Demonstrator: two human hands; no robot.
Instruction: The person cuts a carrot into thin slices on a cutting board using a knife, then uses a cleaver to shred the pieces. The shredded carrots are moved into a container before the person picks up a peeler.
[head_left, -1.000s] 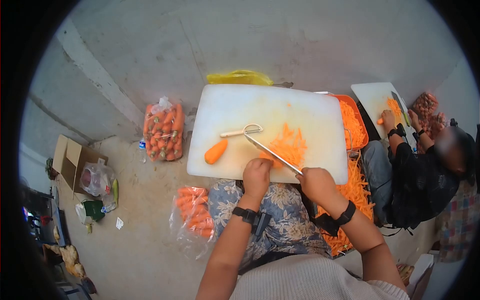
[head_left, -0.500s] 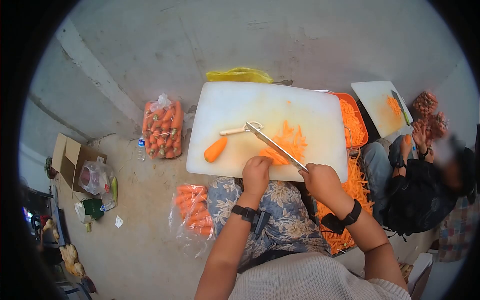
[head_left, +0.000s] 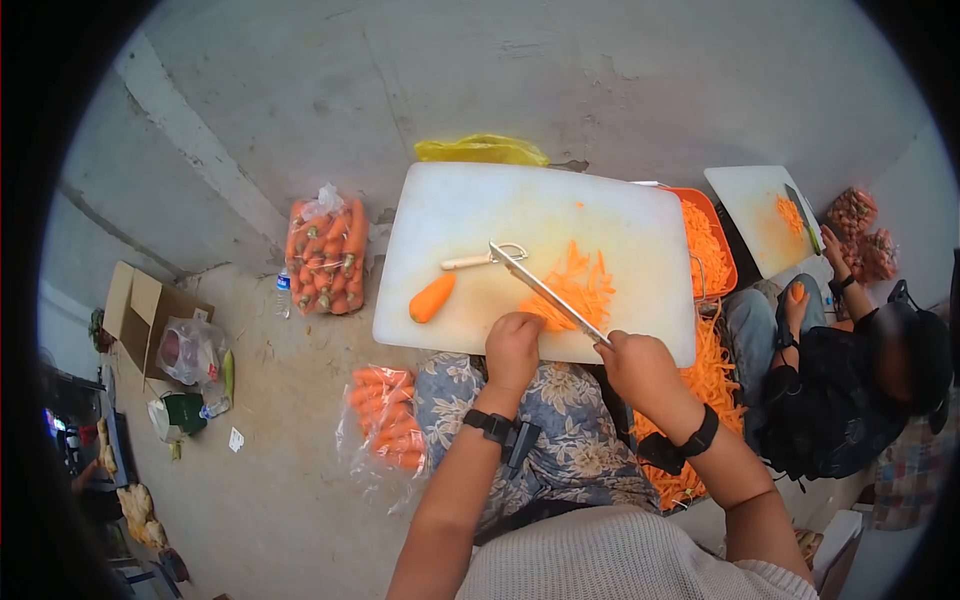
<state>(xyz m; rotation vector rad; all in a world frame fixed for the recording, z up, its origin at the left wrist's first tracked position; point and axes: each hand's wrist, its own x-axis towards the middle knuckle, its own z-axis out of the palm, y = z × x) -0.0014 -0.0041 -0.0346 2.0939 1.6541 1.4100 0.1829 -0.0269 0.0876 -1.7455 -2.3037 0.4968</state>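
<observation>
A: State the position and condition of the right grip (head_left: pixel 642 372)
B: At the near edge of the cutting board (head_left: pixel 500 205). It is clamped around the handle of the knife (head_left: pixel 552 291). The blade slants toward the far left across the carrot strips (head_left: pixel 587 285), its tip at the looped head of the peeler (head_left: pixel 467 263). Whether the cutting edge touches the board cannot be made out
A: And the left grip (head_left: pixel 514 350)?
B: Also at the near edge, left of the knife handle. The fingers are bent, fingertips at the near side of the carrot strips. The tips are partly hidden; I cannot tell whether they are clamped on a piece
A: Locate the remaining items on the board
B: The peeler lies left of the strips, its pale handle pointing left. A single carrot (head_left: pixel 432 298) lies near the peeler's handle, apart from both grips
A: Locate the surrounding stock
B: Left, on the floor: a far bag of carrots (head_left: pixel 328 260) and a near bag of carrots (head_left: pixel 388 420). Right: an orange basket (head_left: pixel 716 215) of cut carrot beside the board; farther right, a co-worker (head_left: pixel 835 405) near a second board (head_left: pixel 745 210)
</observation>
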